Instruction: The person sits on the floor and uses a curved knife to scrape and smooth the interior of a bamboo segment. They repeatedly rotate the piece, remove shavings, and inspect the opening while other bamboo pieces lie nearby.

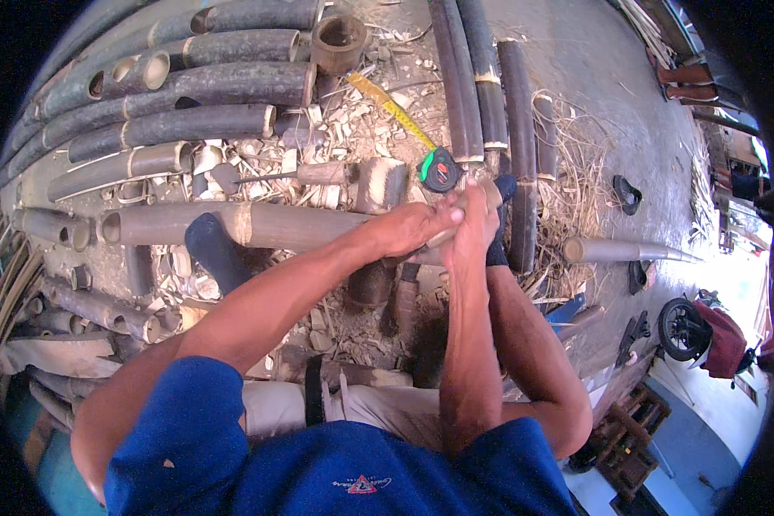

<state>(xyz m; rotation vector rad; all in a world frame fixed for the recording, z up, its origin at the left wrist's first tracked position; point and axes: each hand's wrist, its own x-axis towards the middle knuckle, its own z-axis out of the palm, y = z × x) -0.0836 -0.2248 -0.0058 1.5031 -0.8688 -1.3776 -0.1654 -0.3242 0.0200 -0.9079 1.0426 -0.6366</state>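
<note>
My left hand (411, 229) and my right hand (473, 225) meet over the right end of a long bamboo tube (297, 227). Both are closed around a short pale wooden or bamboo piece (491, 193), mostly covered by the fingers. The tube lies crosswise between my feet, in dark socks (215, 251). Just beyond my hands rests a black-and-green tape measure (439, 171), its yellow blade (391, 110) pulled out. Left of it lie a wooden block (380, 183) and a chisel-like tool with a wooden handle (325, 173) and a dark blade.
Several dark bamboo poles (232, 84) lie stacked at the far left; others (457, 82) stretch away ahead. Pale chips (344, 125) litter the floor. A cut bamboo ring (339, 43) stands at the back. Right are sandals (628, 194), a motorcycle (705, 334) and another person's legs (690, 83).
</note>
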